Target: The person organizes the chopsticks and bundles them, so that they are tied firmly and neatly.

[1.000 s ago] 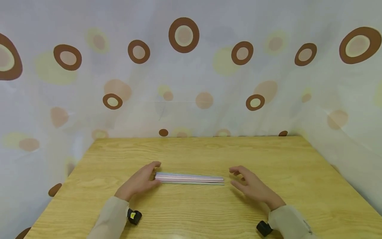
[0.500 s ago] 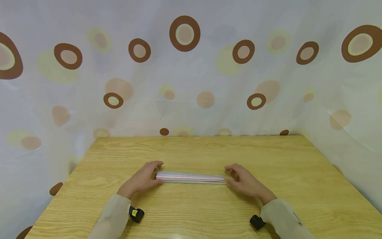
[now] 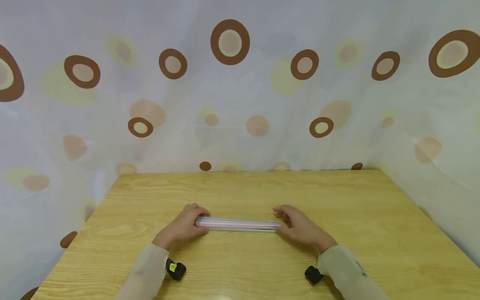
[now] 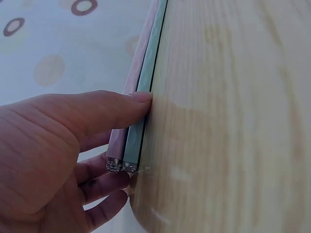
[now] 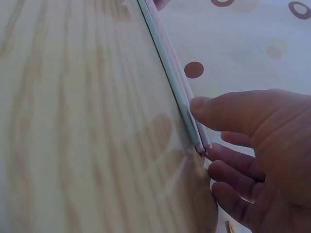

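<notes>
A bundle of several pastel chopsticks (image 3: 240, 224), pink, green and bluish, lies side by side across the middle of the table. At their left ends my left hand (image 3: 183, 225) grips the bundle, thumb along the near side and fingers round the far side. The left wrist view shows that thumb on a green chopstick (image 4: 146, 107), beside a pink one with a patterned silver end. My right hand (image 3: 300, 227) is at the right ends; its thumb (image 5: 214, 108) touches the near side or lies just by it. Its fingers are loosely bent beyond the far side, apart from the bundle.
The wooden table (image 3: 240, 266) reaches back to a pale curtain (image 3: 232, 96) with brown rings and pastel spots, which also hangs at both sides. A black wrist camera (image 3: 176, 270) sits on the left sleeve, another black camera (image 3: 313, 275) on the right.
My right hand has moved left from beyond the chopsticks to their right ends. My left hand has slid slightly right and its fingers have closed in on the left ends. The chopsticks lie practically where they were.
</notes>
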Available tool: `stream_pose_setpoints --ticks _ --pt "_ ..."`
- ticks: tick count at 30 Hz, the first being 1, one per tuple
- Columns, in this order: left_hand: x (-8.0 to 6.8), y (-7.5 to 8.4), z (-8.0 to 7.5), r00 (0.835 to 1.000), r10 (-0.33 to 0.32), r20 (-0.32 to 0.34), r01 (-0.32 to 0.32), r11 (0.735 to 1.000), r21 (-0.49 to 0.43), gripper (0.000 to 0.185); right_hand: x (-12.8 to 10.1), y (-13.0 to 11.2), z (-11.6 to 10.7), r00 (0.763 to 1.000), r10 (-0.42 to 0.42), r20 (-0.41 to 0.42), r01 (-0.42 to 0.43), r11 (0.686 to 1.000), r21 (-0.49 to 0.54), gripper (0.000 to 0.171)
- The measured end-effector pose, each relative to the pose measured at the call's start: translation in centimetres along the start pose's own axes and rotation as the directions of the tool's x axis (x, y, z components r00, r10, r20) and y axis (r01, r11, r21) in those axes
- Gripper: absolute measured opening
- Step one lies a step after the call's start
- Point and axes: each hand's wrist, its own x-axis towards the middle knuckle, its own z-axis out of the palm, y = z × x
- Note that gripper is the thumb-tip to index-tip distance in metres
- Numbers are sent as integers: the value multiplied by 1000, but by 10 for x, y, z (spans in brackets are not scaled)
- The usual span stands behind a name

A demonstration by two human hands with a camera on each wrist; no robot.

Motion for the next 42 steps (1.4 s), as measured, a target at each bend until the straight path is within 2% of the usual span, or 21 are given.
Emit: stream_pose_setpoints --ticks 11,15,20,22,27,34,42 --pt "7 -4 -6 997 -57 44 61 993 -97 31 11 -3 -3 997 -77 28 77 997 -22 31" --pt "10 -4 -7 993 -92 68 99 990 -100 30 13 -2 -3 996 -80 42 81 996 -39 19" --pt "16 -2 -10 991 -92 101 100 992 -81 28 14 -1 -1 996 -77 39 79 994 -78 10" --pt "19 -2 -11 991 -66 117 75 994 -77 28 13 -1 -1 997 -66 47 70 994 -85 9" --pt "21 -4 -11 986 -49 160 65 993 -94 25 10 -8 -2 994 -47 99 59 991 -123 10" --pt "24 -4 -9 975 -103 198 132 982 -137 24 13 -10 -2 988 -44 149 72 980 -187 7" --pt "27 5 -6 964 -166 208 191 975 -109 18 16 -15 -3 979 -53 198 99 969 -227 9"
